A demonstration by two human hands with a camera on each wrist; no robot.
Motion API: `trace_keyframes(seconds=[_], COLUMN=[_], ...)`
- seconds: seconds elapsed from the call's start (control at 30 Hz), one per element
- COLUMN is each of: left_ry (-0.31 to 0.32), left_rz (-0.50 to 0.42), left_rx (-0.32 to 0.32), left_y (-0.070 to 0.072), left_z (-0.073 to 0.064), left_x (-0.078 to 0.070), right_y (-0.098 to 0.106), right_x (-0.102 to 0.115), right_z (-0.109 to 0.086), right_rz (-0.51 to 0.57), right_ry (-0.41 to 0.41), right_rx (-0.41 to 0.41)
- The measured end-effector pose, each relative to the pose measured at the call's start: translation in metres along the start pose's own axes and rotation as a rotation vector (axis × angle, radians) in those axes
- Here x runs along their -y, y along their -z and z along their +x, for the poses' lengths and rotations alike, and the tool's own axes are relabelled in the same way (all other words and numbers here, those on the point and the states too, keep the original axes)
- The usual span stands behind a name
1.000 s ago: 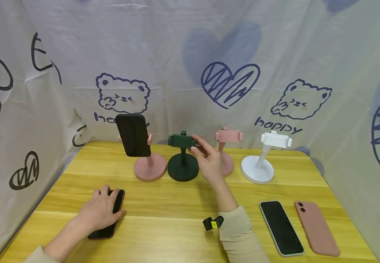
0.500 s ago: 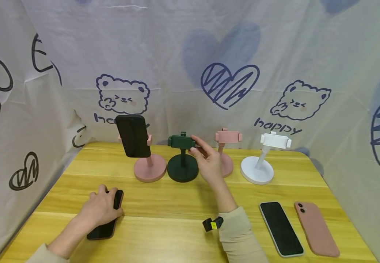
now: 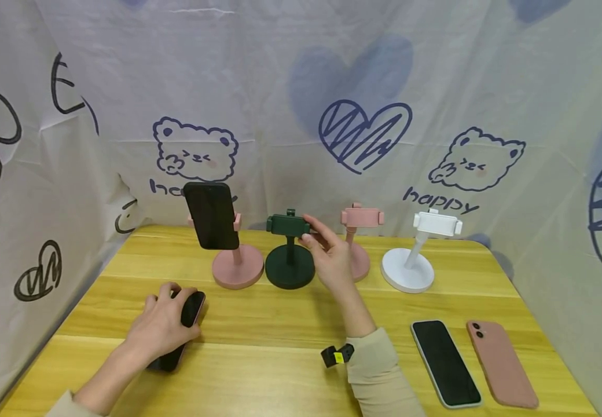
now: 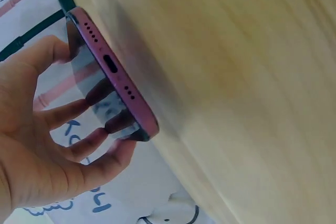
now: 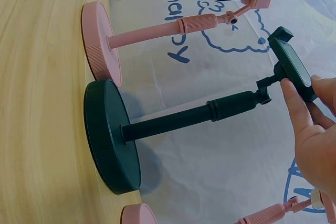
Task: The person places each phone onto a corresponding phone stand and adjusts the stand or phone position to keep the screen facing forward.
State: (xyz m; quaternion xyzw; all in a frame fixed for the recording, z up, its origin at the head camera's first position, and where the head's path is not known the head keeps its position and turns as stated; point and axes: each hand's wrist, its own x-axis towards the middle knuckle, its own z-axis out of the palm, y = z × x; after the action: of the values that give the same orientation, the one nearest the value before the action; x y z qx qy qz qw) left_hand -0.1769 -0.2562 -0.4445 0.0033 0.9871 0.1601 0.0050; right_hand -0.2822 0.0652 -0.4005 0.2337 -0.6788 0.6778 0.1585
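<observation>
My left hand [image 3: 157, 330] grips a smartphone [image 3: 191, 310] by its long sides, screen up. The left wrist view shows the phone's pink bottom edge [image 4: 118, 77] tilted and off the wood, with a shadow below it. At the back, my right hand [image 3: 332, 260] pinches the right end of the clamp on a dark green phone stand [image 3: 290, 266]. In the right wrist view, the fingers and thumb lie at the edge of the green clamp [image 5: 293, 64], which holds no phone.
Left of the green stand, a pink phone stand [image 3: 237, 269] holds a black phone [image 3: 211, 215]. To its right are another pink stand [image 3: 362, 216] and a white stand [image 3: 407, 269]. A white-edged phone [image 3: 447, 362] and a pink phone [image 3: 504, 365] lie at the right front.
My left hand has curled around the phone and raised it from the table, shifting it slightly away from me. The right hand stays at the green clamp.
</observation>
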Motion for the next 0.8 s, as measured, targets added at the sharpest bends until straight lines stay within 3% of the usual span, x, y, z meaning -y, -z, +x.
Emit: trace_keyframes(seconds=[0.4,0.8], left_ry=[-0.101,-0.402], left_rz=[-0.076,-0.059], left_rx=[-0.241,-0.490], left_y=[0.019,0.029], left_z=[-0.013,-0.020], left_x=[-0.034,-0.077], right_y=[-0.001,-0.001], right_x=[0.001,0.000], right_z=[0.000,0.000], right_rz=[0.016,0.010], right_ry=[-0.020,-0.018], right_rx=[-0.010,-0.010])
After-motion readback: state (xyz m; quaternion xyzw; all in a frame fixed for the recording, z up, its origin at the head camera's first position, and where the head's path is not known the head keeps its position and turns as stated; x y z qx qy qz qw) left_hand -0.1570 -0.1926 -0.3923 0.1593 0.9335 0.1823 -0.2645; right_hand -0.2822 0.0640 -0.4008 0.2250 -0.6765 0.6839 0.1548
